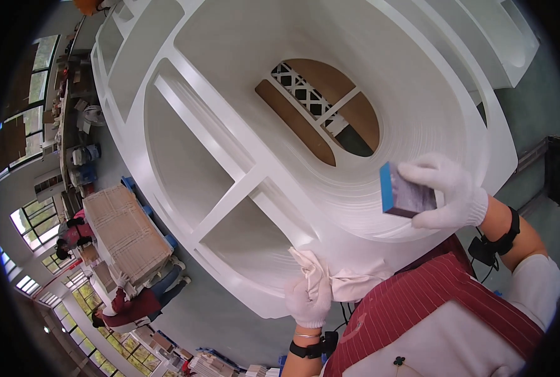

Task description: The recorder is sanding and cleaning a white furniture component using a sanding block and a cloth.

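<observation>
My right hand (449, 188), in a white knit glove, is closed around a rectangular block (409, 196) with a blue end and a dark, mottled grey side; it looks like a sanding block. It is over the curved inner wall of a large white molded shell (255, 173), near its front right; whether the block touches the wall I cannot tell. My left hand (306, 305), also gloved, grips a bunched off-white cloth (358, 281) at the shell's near edge. Part of the cloth drapes along that edge. Fine ridged lines run across the shell's hollow.
Ribs divide the shell into several hollows, and an oval opening (292, 135) at its bottom shows brown panels and a lattice strip. At left, two people stand by a wrapped brown stack (128, 232). A cluttered workbench (64, 125) lines the wall. Dark framework (547, 166) stands at right.
</observation>
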Demonstrator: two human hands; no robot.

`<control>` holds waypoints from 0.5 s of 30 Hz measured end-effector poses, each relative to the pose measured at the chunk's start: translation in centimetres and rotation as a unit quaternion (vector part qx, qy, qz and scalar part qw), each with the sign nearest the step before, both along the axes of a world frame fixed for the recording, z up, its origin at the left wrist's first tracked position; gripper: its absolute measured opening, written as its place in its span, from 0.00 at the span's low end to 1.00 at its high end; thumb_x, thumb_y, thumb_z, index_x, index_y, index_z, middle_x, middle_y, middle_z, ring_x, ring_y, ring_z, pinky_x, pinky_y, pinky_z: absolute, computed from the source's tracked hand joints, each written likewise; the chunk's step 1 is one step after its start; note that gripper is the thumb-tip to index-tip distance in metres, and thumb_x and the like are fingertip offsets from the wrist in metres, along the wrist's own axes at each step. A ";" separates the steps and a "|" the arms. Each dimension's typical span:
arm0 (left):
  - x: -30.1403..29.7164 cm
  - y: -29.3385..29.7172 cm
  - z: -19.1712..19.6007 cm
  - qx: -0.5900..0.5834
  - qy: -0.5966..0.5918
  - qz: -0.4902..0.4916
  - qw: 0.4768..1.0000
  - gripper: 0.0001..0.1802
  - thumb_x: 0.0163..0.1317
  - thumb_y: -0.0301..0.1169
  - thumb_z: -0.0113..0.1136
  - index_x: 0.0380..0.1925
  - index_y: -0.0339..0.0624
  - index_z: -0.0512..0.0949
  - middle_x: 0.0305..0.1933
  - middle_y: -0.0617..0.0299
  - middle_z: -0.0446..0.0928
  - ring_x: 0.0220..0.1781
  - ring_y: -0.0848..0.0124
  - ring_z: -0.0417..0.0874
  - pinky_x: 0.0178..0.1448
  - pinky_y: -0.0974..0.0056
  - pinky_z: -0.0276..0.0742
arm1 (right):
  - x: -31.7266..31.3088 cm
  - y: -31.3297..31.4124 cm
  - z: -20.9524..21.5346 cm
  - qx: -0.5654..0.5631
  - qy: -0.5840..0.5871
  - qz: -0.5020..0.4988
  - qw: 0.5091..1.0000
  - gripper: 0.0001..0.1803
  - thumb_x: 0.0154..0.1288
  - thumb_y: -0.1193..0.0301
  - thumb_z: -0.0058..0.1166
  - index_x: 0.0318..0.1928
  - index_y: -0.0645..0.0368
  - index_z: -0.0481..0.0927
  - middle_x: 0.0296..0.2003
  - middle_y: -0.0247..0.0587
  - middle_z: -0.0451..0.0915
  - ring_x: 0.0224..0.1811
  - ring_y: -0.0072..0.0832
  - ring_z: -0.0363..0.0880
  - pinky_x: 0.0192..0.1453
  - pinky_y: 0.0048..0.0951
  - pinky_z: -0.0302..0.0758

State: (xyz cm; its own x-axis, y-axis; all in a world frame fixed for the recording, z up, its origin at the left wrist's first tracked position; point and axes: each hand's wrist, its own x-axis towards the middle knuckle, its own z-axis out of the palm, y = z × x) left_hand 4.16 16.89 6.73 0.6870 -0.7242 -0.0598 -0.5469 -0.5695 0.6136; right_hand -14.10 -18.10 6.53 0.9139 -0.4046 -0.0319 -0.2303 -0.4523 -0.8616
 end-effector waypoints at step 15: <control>25.2 -30.4 -5.8 0.134 -0.375 -0.122 0.909 0.16 0.66 0.34 0.67 0.51 0.40 0.87 0.64 0.45 0.80 0.66 0.46 0.81 0.71 0.49 0.78 | -9.3 -6.5 -6.8 -0.010 -0.098 -0.378 0.921 0.55 0.66 0.49 0.71 0.81 0.67 0.58 0.79 0.54 0.64 0.80 0.46 0.66 0.84 0.45 0.61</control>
